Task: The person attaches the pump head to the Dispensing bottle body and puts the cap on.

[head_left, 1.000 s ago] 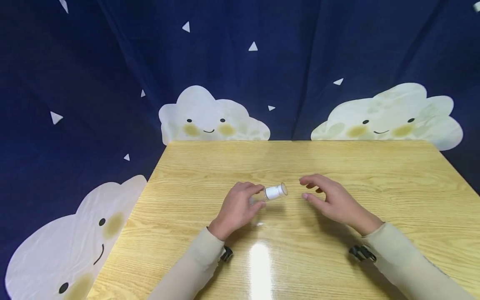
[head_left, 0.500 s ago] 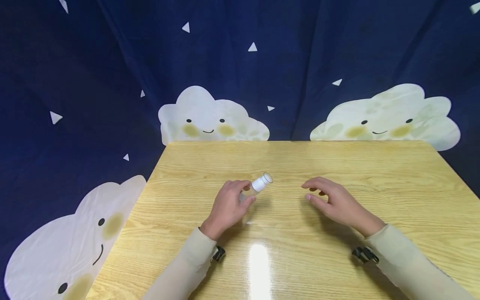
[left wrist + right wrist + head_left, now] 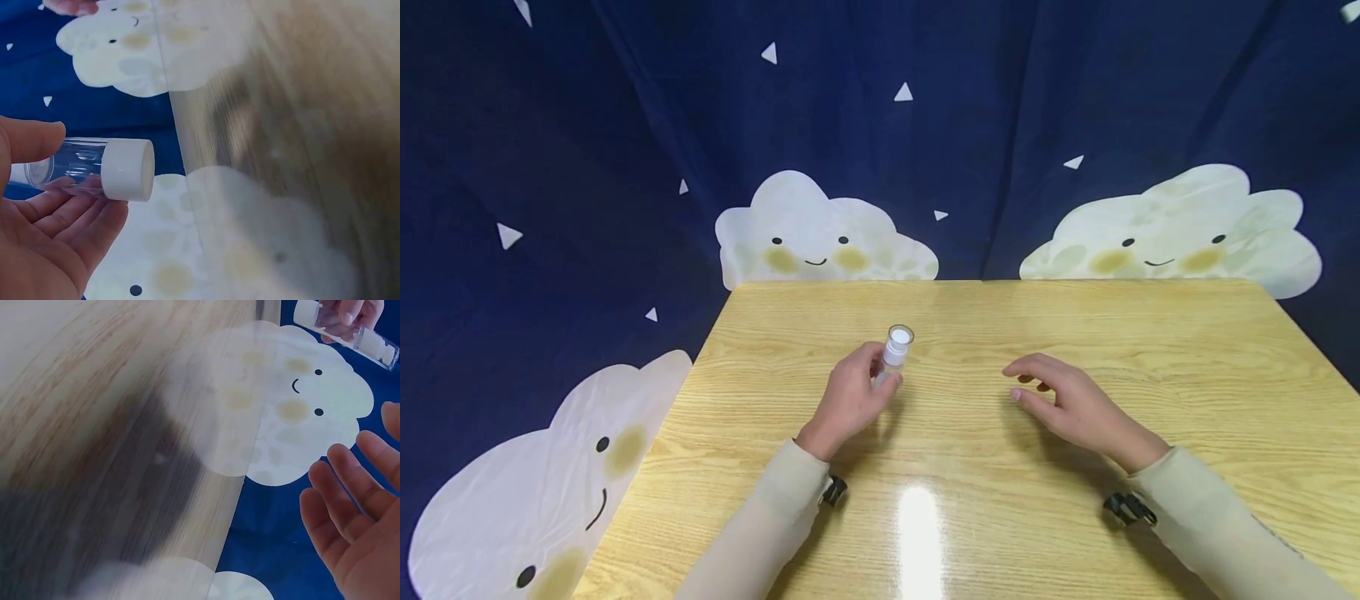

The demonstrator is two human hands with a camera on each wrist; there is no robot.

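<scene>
My left hand (image 3: 848,398) holds a small clear bottle (image 3: 896,352) between thumb and fingers, above the table. In the head view the bottle's white upper part, under a clear rim, points up and away. The left wrist view shows the bottle's clear body (image 3: 84,159) and a broad white end piece (image 3: 128,169), with the thumb on one side and the fingertips beneath. Over the right part of the table my right hand (image 3: 1071,406) hovers with loosely bent fingers and nothing in it. Its palm and parted fingers (image 3: 350,500) appear in the right wrist view.
The wood-grain table (image 3: 1000,517) is glossy and shows a bright light reflection. Behind and to the left hangs a dark blue curtain (image 3: 850,125) printed with smiling clouds and white triangles. Each wrist wears a small black device (image 3: 1129,508).
My left hand has moved left with the bottle and turned it from nearly lying, pointing right, to more upright. The right hand has shifted only slightly.
</scene>
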